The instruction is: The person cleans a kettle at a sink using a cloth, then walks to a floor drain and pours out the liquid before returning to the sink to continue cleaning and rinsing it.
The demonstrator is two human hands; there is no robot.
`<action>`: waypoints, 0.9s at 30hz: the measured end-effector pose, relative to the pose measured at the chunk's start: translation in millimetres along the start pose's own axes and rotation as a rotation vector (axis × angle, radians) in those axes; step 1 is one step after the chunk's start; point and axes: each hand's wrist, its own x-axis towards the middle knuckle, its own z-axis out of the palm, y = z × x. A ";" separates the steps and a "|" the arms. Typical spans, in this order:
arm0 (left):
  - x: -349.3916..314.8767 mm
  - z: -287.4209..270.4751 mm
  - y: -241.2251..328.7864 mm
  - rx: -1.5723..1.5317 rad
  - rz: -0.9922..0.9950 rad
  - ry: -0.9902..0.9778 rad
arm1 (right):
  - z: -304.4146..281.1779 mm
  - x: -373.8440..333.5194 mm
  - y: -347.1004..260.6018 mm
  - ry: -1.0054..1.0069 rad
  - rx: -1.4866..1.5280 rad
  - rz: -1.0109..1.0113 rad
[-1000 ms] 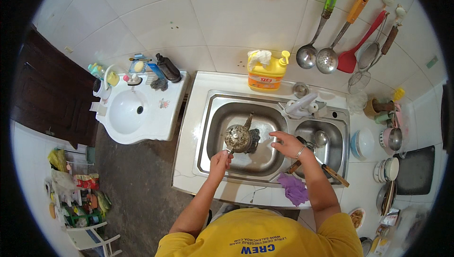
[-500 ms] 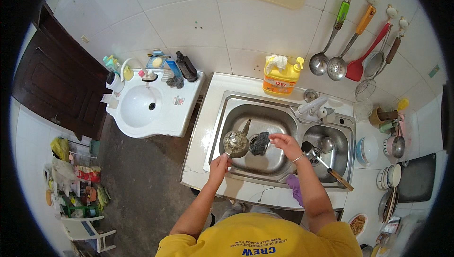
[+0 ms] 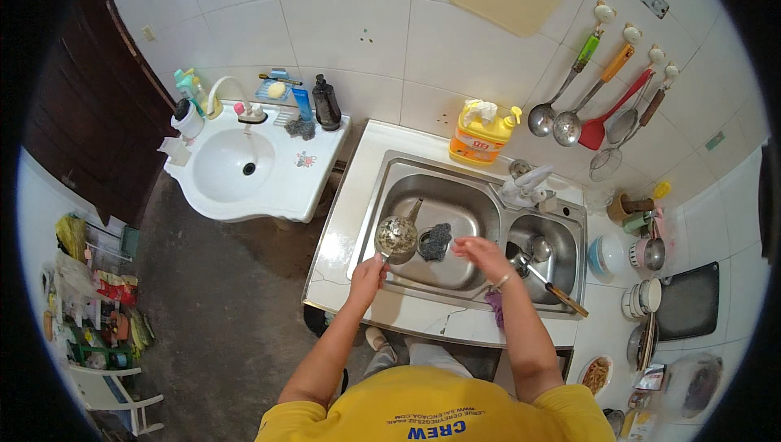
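Observation:
My left hand (image 3: 368,273) grips the handle of a metal ladle (image 3: 396,235), holding its soapy bowl over the left basin of the steel sink (image 3: 370,198). A dark steel-wool scrubber (image 3: 435,242) lies in that basin just right of the ladle bowl. My right hand (image 3: 482,254) hovers to the right of the scrubber with fingers spread and nothing in it. A second thin metal handle (image 3: 413,208) pokes up behind the ladle.
The right basin (image 3: 561,234) holds utensils with a long wooden handle (image 3: 561,294). A yellow detergent bottle (image 3: 477,137) and the faucet (image 3: 525,186) stand behind. Ladles and spatulas (image 3: 598,108) hang on the wall. A white washbasin (image 3: 244,169) is at left, bowls (image 3: 606,255) at right.
My right hand has let go of the scrubber it was rubbing on the ladle; the scrubber now lies in the basin. The view has shifted right and down.

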 end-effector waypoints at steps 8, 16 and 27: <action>2.2 -1.6 -1.8 0.102 -0.032 0.028 | -23.8 -9.2 -14.8 -0.095 0.554 -0.158; 21.2 54.9 -16.5 0.152 -0.086 -0.020 | -95.0 -35.9 35.0 0.285 -0.515 -0.147; 23.7 117.3 -52.6 -0.023 -0.161 -0.016 | -74.5 -156.9 143.9 0.311 -1.414 -0.180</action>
